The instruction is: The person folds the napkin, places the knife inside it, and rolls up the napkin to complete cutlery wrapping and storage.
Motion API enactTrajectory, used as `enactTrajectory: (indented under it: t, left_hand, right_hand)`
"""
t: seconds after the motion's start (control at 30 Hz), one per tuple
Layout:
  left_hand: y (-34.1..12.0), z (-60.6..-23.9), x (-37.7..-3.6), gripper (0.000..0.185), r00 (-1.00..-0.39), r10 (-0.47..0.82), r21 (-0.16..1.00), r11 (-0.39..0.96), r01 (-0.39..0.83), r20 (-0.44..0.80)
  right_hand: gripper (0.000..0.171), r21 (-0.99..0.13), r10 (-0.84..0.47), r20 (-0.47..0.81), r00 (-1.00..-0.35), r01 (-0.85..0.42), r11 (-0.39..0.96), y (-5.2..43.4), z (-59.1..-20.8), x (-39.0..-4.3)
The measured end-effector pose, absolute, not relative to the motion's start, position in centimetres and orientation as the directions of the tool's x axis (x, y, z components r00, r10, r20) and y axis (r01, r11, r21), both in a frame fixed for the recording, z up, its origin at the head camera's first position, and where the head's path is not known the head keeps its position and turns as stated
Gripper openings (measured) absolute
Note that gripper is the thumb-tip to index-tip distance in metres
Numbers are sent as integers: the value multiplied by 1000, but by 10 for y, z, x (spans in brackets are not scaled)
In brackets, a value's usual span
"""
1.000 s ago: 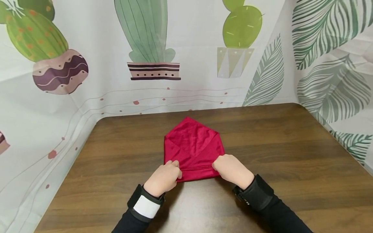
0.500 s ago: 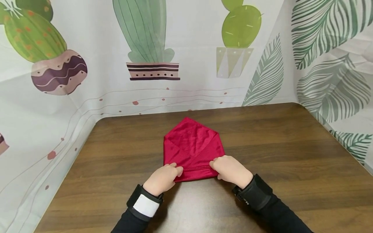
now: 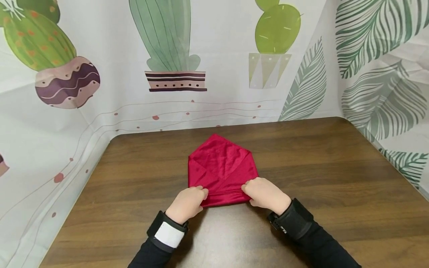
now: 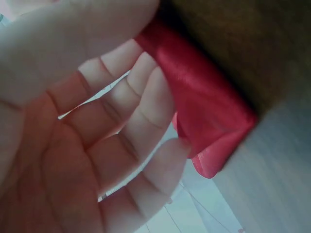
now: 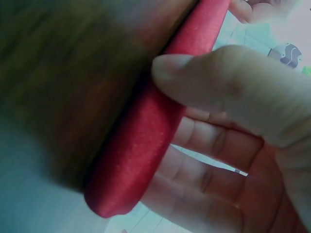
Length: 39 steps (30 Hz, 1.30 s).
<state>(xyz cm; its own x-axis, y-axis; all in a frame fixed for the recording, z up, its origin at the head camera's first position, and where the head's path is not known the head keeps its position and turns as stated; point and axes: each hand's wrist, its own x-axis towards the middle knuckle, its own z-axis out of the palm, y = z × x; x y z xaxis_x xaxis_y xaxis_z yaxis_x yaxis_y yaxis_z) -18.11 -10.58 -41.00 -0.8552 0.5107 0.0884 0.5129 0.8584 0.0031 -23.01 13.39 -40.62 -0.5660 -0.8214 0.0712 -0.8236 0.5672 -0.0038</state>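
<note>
Backdrop [image 3: 207, 56]: printed sheet with cactus and leaf motifs, hung behind and to both sides of the worktop.

Worktop [image 3: 335, 178]: dark wood grain, rounded far corners. It carries one item only.

Red cloth [image 3: 221, 167]: satin-like with a slight sheen, folded to a house shape, point toward the far edge, straight rolled hem toward the near edge. Two diagonal flaps overlap on its upper face. It lies midway between the left and right edges, somewhat nearer the far edge than the near one.

Left hand [image 3: 186, 204]: at the near left corner of the cloth, fingers curled over the rolled hem, pinching it. The left wrist view shows the fingers [image 4: 146, 111] laid against the fold, thumb above.

Right hand [image 3: 266, 194]: at the near right corner, thumb on top and fingers beneath, clamped on the roll. The right wrist view shows the roll [image 5: 150, 131] as a tight, even tube between thumb and fingers.

Judgement on the step in hand: a roll or fold of the near hem toward the point. To do it well, keep both hands level so the roll stays parallel to the near edge, keep tension equal across the width, and keep the roll tight so the slippery fabric cannot spring open. Uneven advance would skew the point.
</note>
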Motion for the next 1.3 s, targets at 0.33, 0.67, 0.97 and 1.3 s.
enactTrajectory:
  t: [0.33,0.67,0.97,1.3]
  left_hand:
    - [-106,-413,-183,16,-816,558,-103,830,548,154]
    - [-108,-405,-182,22,-817,576,-20,817,576,23]
    - [-112,-405,-186,22,-835,550,163,824,543,2]
    - [-115,-407,-190,22,-839,543,232,820,523,-31]
  right_hand:
    - [26,-73,-840,60,-539,-842,535,139,-401,-233]
    - [16,-175,-836,2,-548,-824,539,144,-395,-233]
    - [12,-155,-806,-32,-591,-794,588,143,-395,-233]
    - [20,-205,-781,14,-625,-766,609,140,-401,-236]
